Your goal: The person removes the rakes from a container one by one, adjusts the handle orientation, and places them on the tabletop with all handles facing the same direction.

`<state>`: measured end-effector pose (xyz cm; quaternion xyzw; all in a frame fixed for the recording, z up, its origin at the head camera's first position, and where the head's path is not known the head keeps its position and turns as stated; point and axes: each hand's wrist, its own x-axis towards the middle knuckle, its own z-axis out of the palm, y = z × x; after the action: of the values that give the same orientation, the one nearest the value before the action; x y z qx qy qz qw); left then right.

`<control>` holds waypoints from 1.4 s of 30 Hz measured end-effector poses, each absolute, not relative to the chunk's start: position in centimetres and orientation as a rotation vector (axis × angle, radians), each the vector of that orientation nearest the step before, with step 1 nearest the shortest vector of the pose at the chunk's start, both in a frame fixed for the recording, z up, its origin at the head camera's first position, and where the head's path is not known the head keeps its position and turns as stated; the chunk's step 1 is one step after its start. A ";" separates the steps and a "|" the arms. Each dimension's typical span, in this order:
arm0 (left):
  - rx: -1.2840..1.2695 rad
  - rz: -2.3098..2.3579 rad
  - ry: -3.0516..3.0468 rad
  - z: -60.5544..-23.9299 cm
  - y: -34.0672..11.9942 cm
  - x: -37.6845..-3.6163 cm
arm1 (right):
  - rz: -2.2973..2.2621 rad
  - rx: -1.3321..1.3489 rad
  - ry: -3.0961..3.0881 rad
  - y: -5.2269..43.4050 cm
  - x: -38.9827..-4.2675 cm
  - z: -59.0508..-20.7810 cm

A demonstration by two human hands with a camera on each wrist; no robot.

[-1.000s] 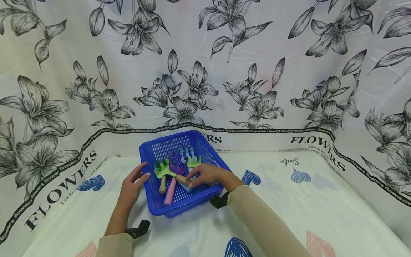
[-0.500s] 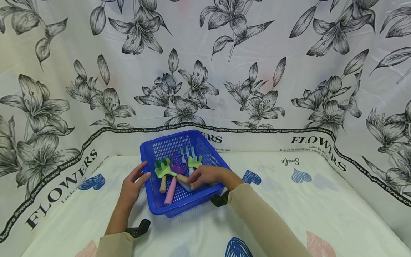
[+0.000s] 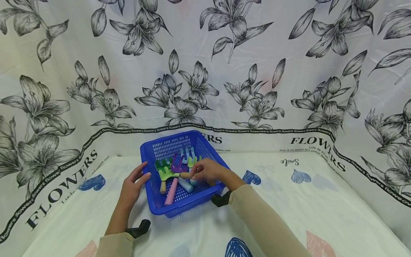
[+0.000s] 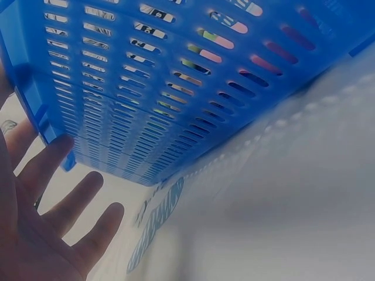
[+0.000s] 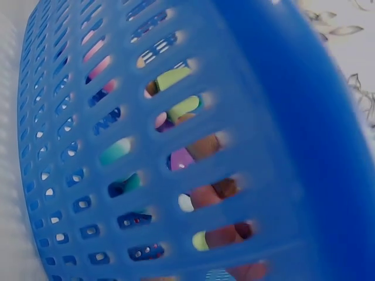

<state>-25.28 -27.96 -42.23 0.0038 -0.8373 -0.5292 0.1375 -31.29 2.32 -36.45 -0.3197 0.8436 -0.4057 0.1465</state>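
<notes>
While the left hand (image 3: 130, 191) rests open-fingered against the basket's (image 3: 154, 151) near-left wall, the right hand (image 3: 208, 172) inside pinches a wooden-handled rake (image 3: 167, 175). Lifted carelessly, its tines could snag the purple rake (image 3: 174, 167) lying across it and drag the tangled pile behind.

The scene is lit evenly and brightly, with only soft shadows cast beside the basket (image 3: 151, 151). Bowing is seen at the head view's edges. Both wrist views are blurred, the basket being too close.
</notes>
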 end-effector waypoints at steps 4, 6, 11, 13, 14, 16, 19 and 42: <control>0.011 -1.531 -2.426 -42.4 -28.0 -25.2 | -1.185 -0.928 2.462 2.6 -31.4 -36.6; 0.016 -1.527 -2.429 -42.5 -28.0 -25.2 | -1.214 -0.915 2.476 2.7 -31.5 -36.7; 0.015 -1.520 -2.424 -42.5 -27.9 -25.3 | -1.239 -0.884 2.543 3.4 -31.4 -36.1; 0.011 -1.521 -2.419 -42.5 -27.9 -25.3 | -1.243 -0.893 2.570 3.8 -31.2 -35.9; 0.011 -1.521 -2.419 -42.5 -27.9 -25.3 | -1.249 -0.900 2.585 3.9 -31.2 -35.7; 0.012 -1.522 -2.420 -42.5 -27.9 -25.3 | -1.255 -0.902 2.623 4.3 -31.0 -35.5; 0.016 -1.517 -2.418 -42.6 -27.9 -25.3 | -1.281 -0.894 2.692 4.8 -30.7 -35.3; -0.015 -1.543 -2.396 -42.9 -28.2 -25.5 | -1.973 -0.500 2.695 10.5 -29.6 -34.9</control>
<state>-25.53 -28.18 -42.94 -0.0051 -0.8318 -0.5358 0.1451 -29.61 10.55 -34.89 -0.1470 0.7925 -0.5802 -0.1174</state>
